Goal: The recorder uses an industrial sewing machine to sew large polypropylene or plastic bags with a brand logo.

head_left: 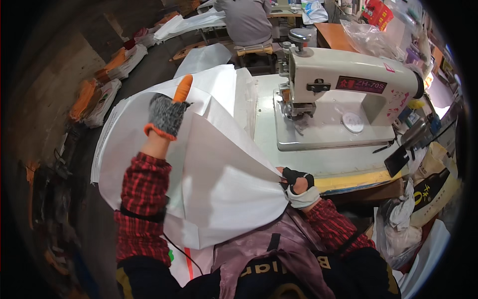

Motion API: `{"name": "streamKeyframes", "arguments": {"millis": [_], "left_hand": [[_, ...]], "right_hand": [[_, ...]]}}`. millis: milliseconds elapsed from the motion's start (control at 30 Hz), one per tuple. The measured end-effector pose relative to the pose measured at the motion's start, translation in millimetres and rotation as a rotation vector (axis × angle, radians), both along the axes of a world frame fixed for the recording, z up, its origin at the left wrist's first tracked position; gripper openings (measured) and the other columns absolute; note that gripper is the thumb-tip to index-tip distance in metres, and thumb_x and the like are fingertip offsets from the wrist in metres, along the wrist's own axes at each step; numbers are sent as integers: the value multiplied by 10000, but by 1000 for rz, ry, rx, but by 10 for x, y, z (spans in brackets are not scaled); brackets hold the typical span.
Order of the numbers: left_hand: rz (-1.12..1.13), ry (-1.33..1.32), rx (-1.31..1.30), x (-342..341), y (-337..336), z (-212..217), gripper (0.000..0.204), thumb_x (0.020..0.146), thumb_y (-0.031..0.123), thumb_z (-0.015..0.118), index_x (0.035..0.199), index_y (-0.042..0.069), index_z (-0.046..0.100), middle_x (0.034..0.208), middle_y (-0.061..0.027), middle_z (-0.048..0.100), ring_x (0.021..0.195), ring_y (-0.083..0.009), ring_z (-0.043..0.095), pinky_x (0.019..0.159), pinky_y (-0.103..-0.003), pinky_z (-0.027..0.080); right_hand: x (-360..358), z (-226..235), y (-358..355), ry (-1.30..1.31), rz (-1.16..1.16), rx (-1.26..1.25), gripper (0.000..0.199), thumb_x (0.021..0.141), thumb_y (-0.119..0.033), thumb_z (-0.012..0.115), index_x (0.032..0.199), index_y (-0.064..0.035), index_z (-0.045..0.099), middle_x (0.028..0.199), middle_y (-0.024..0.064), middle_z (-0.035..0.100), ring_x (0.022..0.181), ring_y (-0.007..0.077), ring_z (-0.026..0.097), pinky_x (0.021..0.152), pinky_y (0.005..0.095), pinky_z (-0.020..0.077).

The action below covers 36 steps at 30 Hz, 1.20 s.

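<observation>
A large white sheet-like piece of material, folded and bulging, spans the space between my hands. My left hand, in a grey knitted glove with an orange cuff, rests on its far left part. One finger with an orange cover is stretched out away from me; the other fingers barely show. My right hand, in a black fingerless glove with a pale cuff, grips the gathered right corner of the white material beside the table's front edge. Beyond it stands a white sewing machine, its needle area not touched by either hand.
The machine stands on a pale table with a yellow front edge. More white sheets lie beneath and behind the held piece. Bundles line the floor at left. Bags crowd the right. A person in grey sits ahead.
</observation>
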State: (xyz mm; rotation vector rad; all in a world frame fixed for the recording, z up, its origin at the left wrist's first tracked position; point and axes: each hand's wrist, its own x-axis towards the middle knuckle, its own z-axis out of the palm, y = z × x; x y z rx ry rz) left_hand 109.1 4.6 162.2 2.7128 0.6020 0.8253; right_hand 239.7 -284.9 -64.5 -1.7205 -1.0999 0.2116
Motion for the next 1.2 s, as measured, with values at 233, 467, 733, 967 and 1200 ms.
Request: {"name": "streamKeyframes", "arguments": {"millis": [233,467,733,967,1200], "left_hand": [[-256,-1139,-1194,664,-332,3,242,883,167,503,1059,10,551,971,-92,564,867,-212,576,785,-317,483],[238,558,-63,1551,-423,-671,393,818,357,565,975,2,620,860,-160,632,835,-277,603,771,-343,466],[217,394,-240,2160,-759,-1716,447,746,493,564,954,108,655,1016,-134,621,978,-318,561,857,-374,427],[135,1024,-56,2270,-698,-1837,401,798,452,505,995,130,642,1006,-84,616,961,-248,563,847,-350,426],[110,1669,77,2144,-295,-1157,416,858,449,407,1035,137,616,971,-42,605,899,-225,561,799,-354,439]], "right_hand": [[-21,-2,-2,156,-28,245,238,741,-40,566,973,-74,611,817,110,601,720,228,576,615,279,460],[-479,-534,-453,399,74,-129,303,847,-207,520,1115,-67,545,836,145,599,809,259,587,717,355,445],[-344,-840,-1012,678,-114,-200,352,831,-193,461,1144,-36,500,876,192,601,824,270,597,728,361,467],[-218,-85,-1165,548,45,-815,401,844,-242,413,1192,-49,471,929,225,599,846,324,602,723,394,481],[254,265,-211,230,123,-941,665,815,-330,461,1390,-134,190,815,275,581,726,420,569,660,443,462]]}}
